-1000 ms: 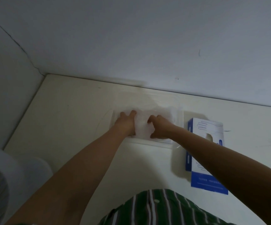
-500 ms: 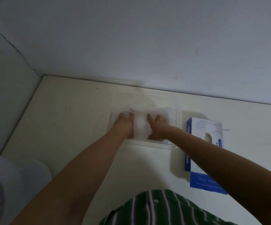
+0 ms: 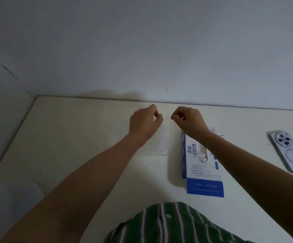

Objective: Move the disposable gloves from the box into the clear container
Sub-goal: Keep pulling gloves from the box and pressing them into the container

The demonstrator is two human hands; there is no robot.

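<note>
Both sets of fingers (image 3: pixel 153 109) curled, thumb to tips; can't tell if anything's pinched. L hand (image 3: pixel 144 122) & R hand (image 3: pixel 188 122) hover near clear container (image 3: pixel 168 151) on tbl (image 3: pixel 72 137), pale gloves (image 3: pixel 163 139) inside; glove box (image 3: pixel 201 165) just R.

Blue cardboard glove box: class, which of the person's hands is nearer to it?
Right. The right hand hovers just past the far end of the blue cardboard glove box, wrist above it; the left hand is farther left, over the clear plastic container.

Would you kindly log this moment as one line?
left hand: curled over clear container | right hand: curled | box: right of container
</note>
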